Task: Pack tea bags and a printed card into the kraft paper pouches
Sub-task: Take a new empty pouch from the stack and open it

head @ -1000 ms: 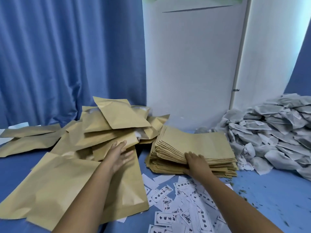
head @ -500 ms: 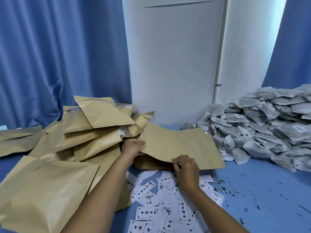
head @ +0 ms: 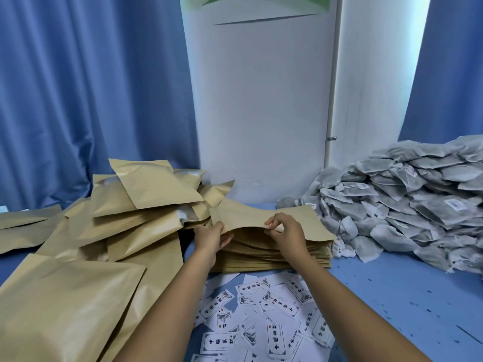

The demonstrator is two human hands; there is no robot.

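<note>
The top pouch (head: 264,218) sits at the middle of the frame, lifted off the stack of flat pouches (head: 277,254) beneath it, and it looks light, thin and floppy: its near edge bows upward between the two hands, so it will likely crease if squeezed hard and is best taken by pinching the near edge at both corners of the mouth. The left hand (head: 211,237) grips the left part of that edge, thumb on top and fingers curled under. The right hand (head: 286,231) pinches the same edge further right, fingers bent tight on the paper. The tea bags (head: 407,202) lie heaped at the right of the frame, soft and probably easy to tear; the printed cards (head: 261,314) lie scattered at the lower middle, below the stack
</note>
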